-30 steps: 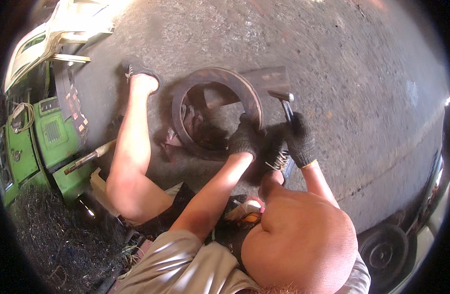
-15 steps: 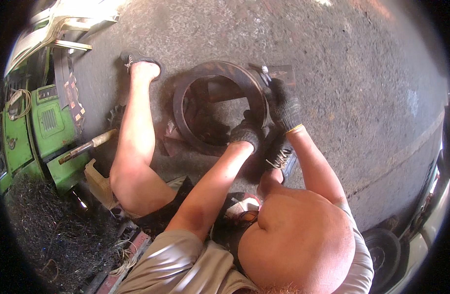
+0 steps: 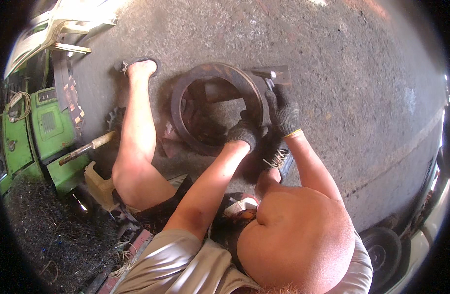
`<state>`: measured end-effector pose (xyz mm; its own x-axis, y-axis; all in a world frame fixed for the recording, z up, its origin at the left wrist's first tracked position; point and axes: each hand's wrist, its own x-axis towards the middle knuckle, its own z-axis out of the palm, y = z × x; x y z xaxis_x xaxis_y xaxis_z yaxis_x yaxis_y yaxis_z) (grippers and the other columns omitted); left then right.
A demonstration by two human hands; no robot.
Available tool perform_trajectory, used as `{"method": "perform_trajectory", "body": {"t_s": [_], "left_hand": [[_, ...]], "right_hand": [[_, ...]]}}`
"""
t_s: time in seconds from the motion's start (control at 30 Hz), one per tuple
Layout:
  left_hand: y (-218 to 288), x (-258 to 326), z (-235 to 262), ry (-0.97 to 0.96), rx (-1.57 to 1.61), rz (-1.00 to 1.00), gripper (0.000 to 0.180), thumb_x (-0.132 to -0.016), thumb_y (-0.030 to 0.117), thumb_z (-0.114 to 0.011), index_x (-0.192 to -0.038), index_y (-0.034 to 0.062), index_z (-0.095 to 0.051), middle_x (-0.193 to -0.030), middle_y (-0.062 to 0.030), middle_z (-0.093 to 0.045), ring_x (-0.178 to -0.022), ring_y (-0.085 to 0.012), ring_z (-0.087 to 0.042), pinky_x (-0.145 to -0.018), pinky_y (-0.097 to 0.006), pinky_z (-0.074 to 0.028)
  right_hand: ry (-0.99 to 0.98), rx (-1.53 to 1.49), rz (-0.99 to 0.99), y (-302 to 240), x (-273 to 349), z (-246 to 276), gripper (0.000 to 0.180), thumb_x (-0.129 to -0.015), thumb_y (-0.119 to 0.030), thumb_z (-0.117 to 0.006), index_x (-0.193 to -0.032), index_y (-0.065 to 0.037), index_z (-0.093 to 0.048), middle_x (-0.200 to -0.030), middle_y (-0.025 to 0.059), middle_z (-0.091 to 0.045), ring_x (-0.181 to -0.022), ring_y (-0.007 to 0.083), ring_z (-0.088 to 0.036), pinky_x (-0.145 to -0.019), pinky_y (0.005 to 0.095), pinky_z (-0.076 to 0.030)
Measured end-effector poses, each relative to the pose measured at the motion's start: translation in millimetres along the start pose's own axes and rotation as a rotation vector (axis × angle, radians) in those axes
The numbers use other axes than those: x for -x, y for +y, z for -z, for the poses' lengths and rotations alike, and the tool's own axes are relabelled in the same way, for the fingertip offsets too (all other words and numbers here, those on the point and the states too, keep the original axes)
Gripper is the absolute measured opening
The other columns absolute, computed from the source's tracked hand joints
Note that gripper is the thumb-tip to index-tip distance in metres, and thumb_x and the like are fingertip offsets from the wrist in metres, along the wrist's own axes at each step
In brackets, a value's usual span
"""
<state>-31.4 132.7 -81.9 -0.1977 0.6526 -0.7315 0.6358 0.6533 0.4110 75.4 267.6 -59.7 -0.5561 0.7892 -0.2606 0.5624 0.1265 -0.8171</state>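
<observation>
A wide, dark metal ring lies on the floor between my feet. My gloved left hand is closed on its near right rim, with part of the fingers hidden by the glove's back. My right hand, in a dark knitted glove with a yellow cuff edge, is closed just right of the ring. From it sticks out what looks like a hammer with a shiny metal face; the hand covers most of its handle. Beneath the hammer is a flat dark metal plate. Other dark pieces show inside the ring.
Green machinery stands at the left, with a bar jutting toward my left leg. A heap of tangled metal shavings fills the lower left. A dark wheel is at the lower right. My shoes flank the ring on the concrete floor.
The hammer head has turned and moved slightly right, over the plate. My right hand has shifted a little. The ring appears slightly further left, with my left hand still on it.
</observation>
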Motion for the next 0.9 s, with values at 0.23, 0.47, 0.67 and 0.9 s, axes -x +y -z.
{"method": "perform_trajectory", "body": {"t_s": [0.23, 0.47, 0.67, 0.9], "left_hand": [[5.0, 1.9, -2.8, 0.200, -0.199, -0.087, 0.069, -0.102, 0.049, -0.062, -0.155, 0.0072, -0.049, -0.148, -0.0288, -0.059, -0.136, -0.0456, -0.056, -0.109, -0.052, -0.047], [-0.3, -5.6, -8.3, -0.097, -0.336, 0.039, 0.073, -0.104, 0.055, -0.053, -0.157, 0.0047, -0.052, -0.162, -0.0273, -0.048, -0.151, -0.0402, -0.046, -0.122, -0.049, -0.040], [1.2, -6.5, -5.5, -0.328, -0.366, 0.117, 0.069, -0.105, 0.051, -0.052, -0.156, 0.0042, -0.053, -0.156, -0.0284, -0.054, -0.143, -0.0391, -0.056, -0.116, -0.048, -0.046], [-12.8, -14.3, -22.2, -0.003, -0.232, 0.001, 0.067, -0.106, 0.046, -0.051, -0.157, 0.0018, -0.051, -0.151, -0.0303, -0.058, -0.139, -0.0405, -0.060, -0.114, -0.050, -0.048]], "right_hand": [[-0.073, 0.143, -0.019, 4.0, -2.6, -5.3, 0.043, -0.106, -0.044, -0.057, -0.132, -0.011, -0.064, -0.118, 0.0276, -0.073, -0.111, 0.0497, -0.069, -0.091, 0.0610, -0.055], [-0.125, 0.220, -0.047, 10.7, -0.5, -3.3, 0.046, -0.106, -0.048, -0.055, -0.129, -0.009, -0.065, -0.117, 0.0289, -0.072, -0.110, 0.0506, -0.069, -0.088, 0.0616, -0.055], [-0.045, 0.110, 0.013, 14.9, -3.4, -5.3, 0.047, -0.107, -0.048, -0.056, -0.126, -0.007, -0.065, -0.115, 0.0305, -0.072, -0.110, 0.0522, -0.068, -0.088, 0.0607, -0.054], [0.039, -0.110, 0.084, 19.3, 3.4, -6.3, 0.049, -0.108, -0.049, -0.055, -0.129, -0.007, -0.065, -0.114, 0.0306, -0.072, -0.111, 0.0525, -0.067, -0.091, 0.0588, -0.054]]}}
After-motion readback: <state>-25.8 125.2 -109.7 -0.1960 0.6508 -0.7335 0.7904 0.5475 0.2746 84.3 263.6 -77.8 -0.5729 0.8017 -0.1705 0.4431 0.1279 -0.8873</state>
